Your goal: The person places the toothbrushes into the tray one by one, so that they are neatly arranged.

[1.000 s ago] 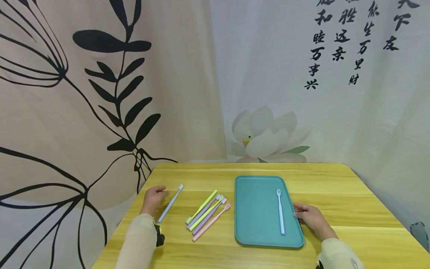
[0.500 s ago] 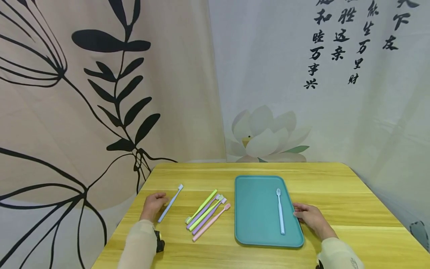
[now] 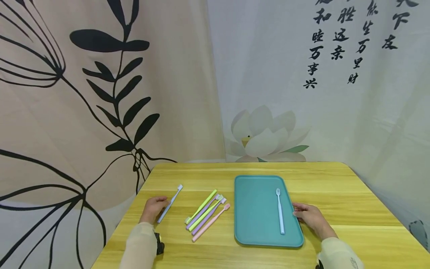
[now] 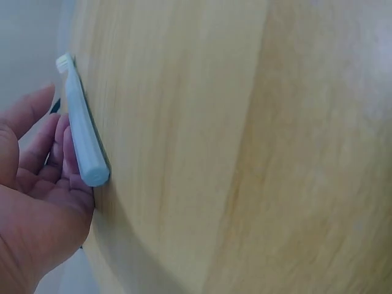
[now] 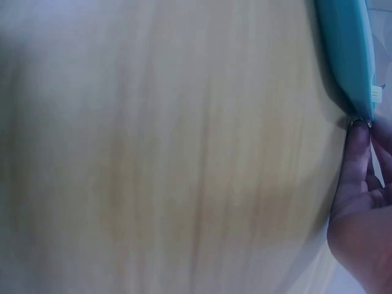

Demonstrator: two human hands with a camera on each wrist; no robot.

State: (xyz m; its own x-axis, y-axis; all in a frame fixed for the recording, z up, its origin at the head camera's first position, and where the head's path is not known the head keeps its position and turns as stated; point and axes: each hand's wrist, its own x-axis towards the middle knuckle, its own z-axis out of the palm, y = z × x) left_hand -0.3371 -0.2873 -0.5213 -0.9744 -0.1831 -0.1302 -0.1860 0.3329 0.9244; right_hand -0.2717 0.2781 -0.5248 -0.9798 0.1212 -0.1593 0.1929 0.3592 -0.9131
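Observation:
My left hand (image 3: 154, 209) is beside a blue toothbrush (image 3: 172, 202) lying on the left of the table. In the left wrist view, its loosely bent fingers reach close along the handle of that blue toothbrush (image 4: 84, 138), while the thumb stands apart. Whether the fingertips touch it is unclear. At the right edge of a teal tray (image 3: 256, 213), my right hand (image 3: 312, 220) pinches the rim; the right wrist view has thumb and fingers at the edge of the tray (image 5: 352, 55). Another blue toothbrush (image 3: 280, 215) lies inside the tray, bristle end away from me.
Between left hand and tray lie several toothbrushes: a green one (image 3: 205, 203), purple ones, another green one and a pink toothbrush (image 3: 209, 224) nearest the tray. All rest on the wooden table (image 3: 268, 259). A printed curtain (image 3: 188, 93) hangs behind the table's far edge.
My left hand has come down slightly toward me and closer to the blue toothbrush's handle. My right hand, the tray and the other toothbrushes stay in place.

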